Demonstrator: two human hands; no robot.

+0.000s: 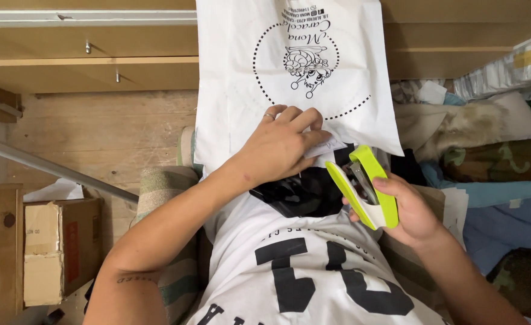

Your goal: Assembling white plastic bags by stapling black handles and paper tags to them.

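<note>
Here: one white bag (289, 72), left hand (277, 147) fingers pinching one slip (328, 146); right hand (413, 213) fingers wrapping one green stapler (365, 186).

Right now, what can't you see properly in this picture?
Head view:
- The paper slip under the left hand: mostly covered by the fingers.
- The stapler in the right hand: its open mouth is too small to show any staples.
- The white bag: its top is cut off by the picture's edge.
</note>
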